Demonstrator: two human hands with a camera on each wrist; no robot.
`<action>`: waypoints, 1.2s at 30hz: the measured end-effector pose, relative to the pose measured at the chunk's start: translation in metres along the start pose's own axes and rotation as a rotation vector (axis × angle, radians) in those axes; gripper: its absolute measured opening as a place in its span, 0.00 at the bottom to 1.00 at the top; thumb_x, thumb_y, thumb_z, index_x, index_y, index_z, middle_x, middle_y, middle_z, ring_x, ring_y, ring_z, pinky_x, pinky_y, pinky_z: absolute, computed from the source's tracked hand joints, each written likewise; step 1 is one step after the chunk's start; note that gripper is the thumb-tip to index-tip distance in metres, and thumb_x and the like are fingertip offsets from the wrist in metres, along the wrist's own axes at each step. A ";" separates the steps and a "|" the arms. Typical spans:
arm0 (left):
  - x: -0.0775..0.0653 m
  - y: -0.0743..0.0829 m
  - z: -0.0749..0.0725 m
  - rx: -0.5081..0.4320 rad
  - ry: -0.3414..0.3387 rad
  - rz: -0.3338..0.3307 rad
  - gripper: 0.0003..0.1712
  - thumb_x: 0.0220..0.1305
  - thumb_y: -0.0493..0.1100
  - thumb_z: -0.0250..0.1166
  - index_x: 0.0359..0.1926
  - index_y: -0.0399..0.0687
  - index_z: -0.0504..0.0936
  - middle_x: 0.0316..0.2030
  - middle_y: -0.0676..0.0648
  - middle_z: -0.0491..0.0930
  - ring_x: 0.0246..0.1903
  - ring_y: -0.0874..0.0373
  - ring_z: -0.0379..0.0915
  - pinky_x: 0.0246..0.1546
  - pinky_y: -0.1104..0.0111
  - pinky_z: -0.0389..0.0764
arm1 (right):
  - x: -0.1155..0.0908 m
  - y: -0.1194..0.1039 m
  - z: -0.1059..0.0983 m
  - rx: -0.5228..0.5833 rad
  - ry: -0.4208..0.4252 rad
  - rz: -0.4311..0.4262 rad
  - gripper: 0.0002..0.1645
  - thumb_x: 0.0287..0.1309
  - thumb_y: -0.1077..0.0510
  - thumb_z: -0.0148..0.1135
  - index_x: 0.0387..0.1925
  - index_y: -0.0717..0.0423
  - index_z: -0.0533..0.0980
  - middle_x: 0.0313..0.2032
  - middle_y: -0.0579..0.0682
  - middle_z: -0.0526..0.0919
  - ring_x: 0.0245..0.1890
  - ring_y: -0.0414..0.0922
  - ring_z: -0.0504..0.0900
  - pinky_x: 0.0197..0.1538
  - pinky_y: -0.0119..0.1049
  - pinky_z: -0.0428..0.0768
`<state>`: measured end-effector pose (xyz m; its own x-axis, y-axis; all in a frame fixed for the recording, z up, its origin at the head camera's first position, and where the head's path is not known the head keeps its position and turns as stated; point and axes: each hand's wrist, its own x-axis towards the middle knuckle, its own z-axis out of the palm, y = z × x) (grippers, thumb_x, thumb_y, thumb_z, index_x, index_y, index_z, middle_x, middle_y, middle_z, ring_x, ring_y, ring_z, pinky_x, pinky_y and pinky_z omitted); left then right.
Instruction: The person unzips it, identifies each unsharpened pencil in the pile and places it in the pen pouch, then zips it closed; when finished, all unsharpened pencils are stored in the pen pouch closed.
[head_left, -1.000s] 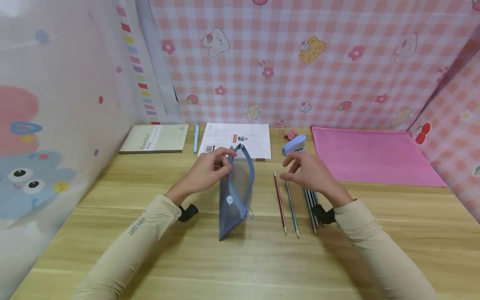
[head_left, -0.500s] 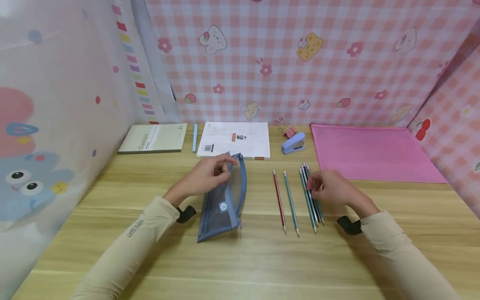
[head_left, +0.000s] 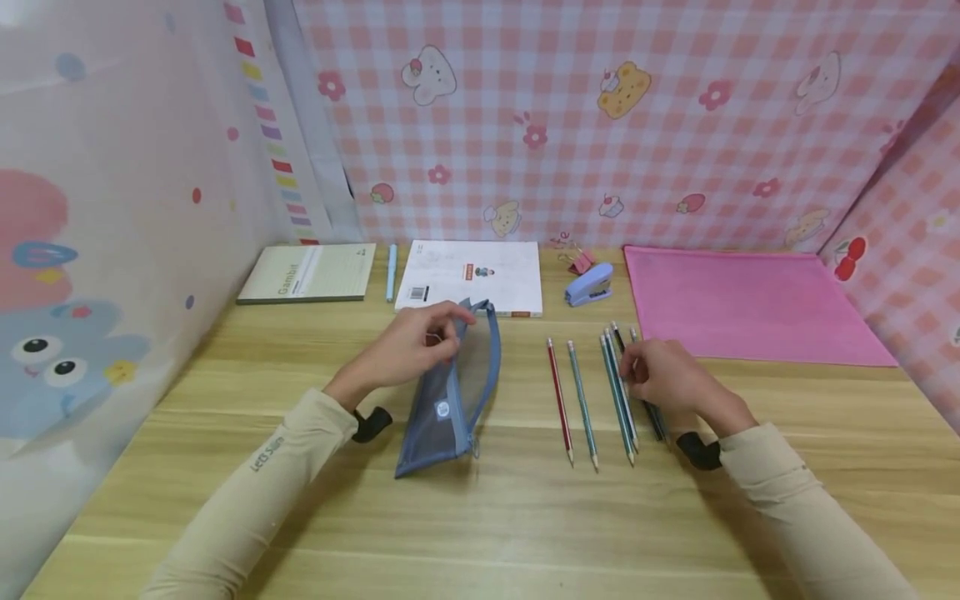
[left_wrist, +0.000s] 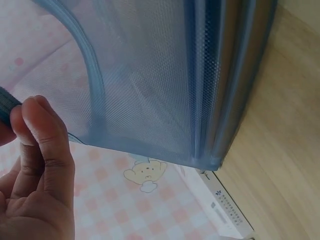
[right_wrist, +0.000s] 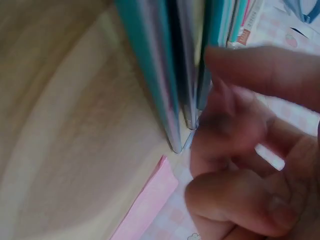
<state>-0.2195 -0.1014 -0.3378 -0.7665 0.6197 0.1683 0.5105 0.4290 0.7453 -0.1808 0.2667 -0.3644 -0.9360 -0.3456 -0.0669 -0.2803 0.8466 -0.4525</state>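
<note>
In the head view, my left hand [head_left: 416, 343] pinches the rim of a blue mesh pencil case [head_left: 431, 417]; its zipped mouth gapes toward the right. The left wrist view shows fingertips [left_wrist: 37, 107] at the case's edge, with its mesh side [left_wrist: 145, 75] spread beside them. On the right, my right hand [head_left: 675, 379] has curled fingers on a black pencil [head_left: 618, 336] in a loose group. Teal pencils [head_left: 611, 383] lie just left of it. In the right wrist view, bent fingers [right_wrist: 240, 200] are close against the pencils [right_wrist: 160, 65]; the exact contact is blurred.
A red pencil [head_left: 559, 400] and a single teal pencil [head_left: 582, 404] lie between the case and the group. Behind are a notebook [head_left: 307, 273], a light blue pen [head_left: 392, 273], a white book [head_left: 468, 275], a purple stapler [head_left: 588, 285], a binder clip [head_left: 580, 262] and a pink pouch [head_left: 750, 304].
My right hand has come right and nearer, onto the grouped pencils, which have since spread, the dark ones shifting right. My left hand keeps the case, whose lower end has swung left.
</note>
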 end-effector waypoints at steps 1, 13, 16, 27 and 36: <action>0.000 0.000 0.000 0.000 0.000 0.001 0.20 0.65 0.31 0.56 0.57 0.40 0.78 0.26 0.48 0.79 0.25 0.60 0.73 0.28 0.73 0.74 | 0.000 0.001 0.000 -0.011 0.008 0.002 0.09 0.48 0.70 0.66 0.32 0.57 0.80 0.25 0.48 0.79 0.28 0.41 0.74 0.34 0.35 0.72; -0.001 0.002 -0.001 -0.006 0.009 -0.004 0.20 0.65 0.32 0.55 0.58 0.43 0.78 0.26 0.49 0.79 0.25 0.58 0.74 0.27 0.72 0.73 | 0.004 -0.002 -0.001 -0.030 -0.081 0.050 0.15 0.49 0.64 0.71 0.42 0.55 0.81 0.25 0.48 0.84 0.26 0.42 0.79 0.32 0.35 0.75; -0.001 0.002 -0.001 -0.019 0.009 -0.006 0.20 0.65 0.32 0.55 0.57 0.43 0.78 0.26 0.49 0.79 0.25 0.55 0.74 0.27 0.72 0.74 | 0.006 -0.005 -0.001 -0.014 -0.095 0.072 0.22 0.46 0.66 0.70 0.47 0.55 0.80 0.21 0.48 0.80 0.23 0.41 0.76 0.29 0.34 0.73; -0.001 0.003 0.002 -0.028 0.024 0.001 0.20 0.64 0.31 0.55 0.57 0.42 0.79 0.26 0.47 0.79 0.26 0.52 0.76 0.30 0.72 0.75 | 0.005 -0.014 -0.010 0.503 -0.074 0.080 0.25 0.55 0.68 0.62 0.57 0.60 0.78 0.21 0.48 0.79 0.16 0.37 0.64 0.20 0.32 0.66; 0.002 0.005 0.006 -0.053 0.079 -0.036 0.19 0.66 0.32 0.54 0.56 0.43 0.79 0.27 0.48 0.80 0.30 0.39 0.78 0.31 0.72 0.77 | 0.030 -0.076 -0.005 0.989 0.097 -0.075 0.20 0.60 0.69 0.60 0.53 0.54 0.77 0.22 0.42 0.84 0.17 0.37 0.65 0.24 0.32 0.65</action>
<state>-0.2160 -0.0936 -0.3374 -0.8133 0.5501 0.1895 0.4623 0.4134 0.7844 -0.1888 0.1939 -0.3279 -0.9488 -0.3127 0.0448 -0.0769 0.0909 -0.9929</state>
